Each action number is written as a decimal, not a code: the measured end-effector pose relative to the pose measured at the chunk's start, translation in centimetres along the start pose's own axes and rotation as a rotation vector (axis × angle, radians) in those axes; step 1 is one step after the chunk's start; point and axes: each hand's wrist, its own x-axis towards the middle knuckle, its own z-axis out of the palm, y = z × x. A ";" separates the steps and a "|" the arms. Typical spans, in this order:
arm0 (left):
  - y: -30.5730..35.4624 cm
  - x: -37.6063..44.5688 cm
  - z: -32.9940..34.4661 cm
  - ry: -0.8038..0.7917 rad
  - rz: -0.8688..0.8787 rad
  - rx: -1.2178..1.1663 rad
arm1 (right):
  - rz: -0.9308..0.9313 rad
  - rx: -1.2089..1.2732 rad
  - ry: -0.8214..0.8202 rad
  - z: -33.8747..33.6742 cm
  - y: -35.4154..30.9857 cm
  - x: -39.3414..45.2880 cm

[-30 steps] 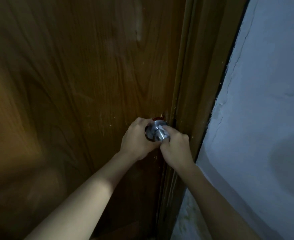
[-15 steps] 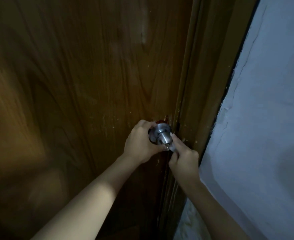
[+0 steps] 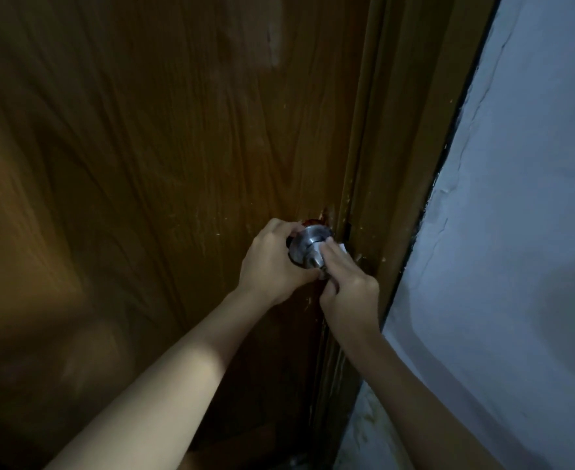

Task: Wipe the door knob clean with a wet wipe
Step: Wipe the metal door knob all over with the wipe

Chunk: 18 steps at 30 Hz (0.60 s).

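A single head-worn wide-angle camera looks forward and slightly down from close range at a wooden door (image 3: 143,164), near enough that both forearms reach in from the bottom edge. The door fills the left and centre, its frame (image 3: 397,164) runs up right of centre, and a pale wall (image 3: 516,232) takes the right.

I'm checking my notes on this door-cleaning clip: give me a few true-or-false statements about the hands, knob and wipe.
1. The left hand grips the round silver metal door knob. True.
2. The white wet wipe lies on the floor. False: the right hand presses it against the knob.
3. The brown wooden door is painted blue. False: it is brown wood grain.
4. A pale wall stands right of the door frame. True.
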 end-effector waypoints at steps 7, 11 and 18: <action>0.1 0.1 -0.1 -0.021 -0.005 0.014 | 0.190 -0.076 -0.135 -0.4 1.0 1.2; 0.1 0.1 -0.2 -0.024 -0.009 0.018 | 0.004 -0.070 -0.035 -0.4 1.6 0.1; -0.1 0.2 -0.1 -0.019 0.010 0.007 | 0.044 0.067 -0.020 0.0 0.5 1.0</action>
